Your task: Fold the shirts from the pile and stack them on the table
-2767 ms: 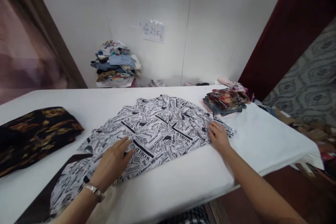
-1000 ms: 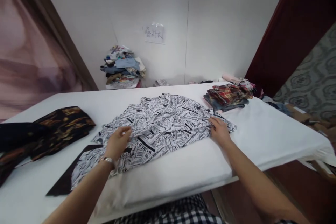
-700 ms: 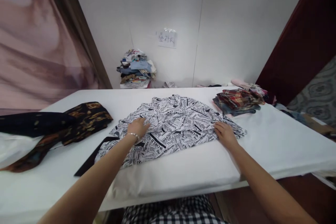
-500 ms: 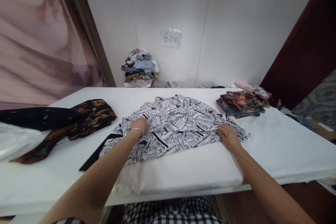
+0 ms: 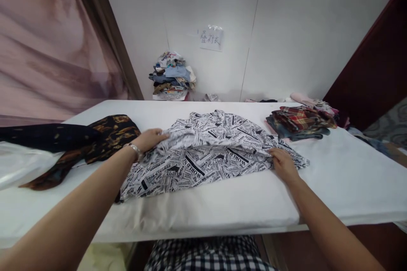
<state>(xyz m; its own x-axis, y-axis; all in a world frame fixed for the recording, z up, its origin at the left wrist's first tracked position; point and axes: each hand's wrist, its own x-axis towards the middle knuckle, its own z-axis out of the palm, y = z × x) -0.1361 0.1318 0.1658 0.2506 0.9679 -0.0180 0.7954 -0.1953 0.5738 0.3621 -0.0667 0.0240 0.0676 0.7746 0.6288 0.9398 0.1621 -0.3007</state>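
Newsprint shirt (image 5: 210, 152) lies spread mid-worktop (image 5: 333, 178). Left hand (image 5: 149, 139) is closed on the shirt's left edge, fingers curled, fabric raised in a fold off the surface. Right hand (image 5: 282, 163) grips the shirt's right edge, low against the worktop. Dark patterned garment (image 5: 95, 135) lies left; folded plaid stack (image 5: 299, 120) sits far right.

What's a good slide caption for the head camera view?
Left hand lifts a newsprint-patterned shirt's edge while right hand pins it on the white table.
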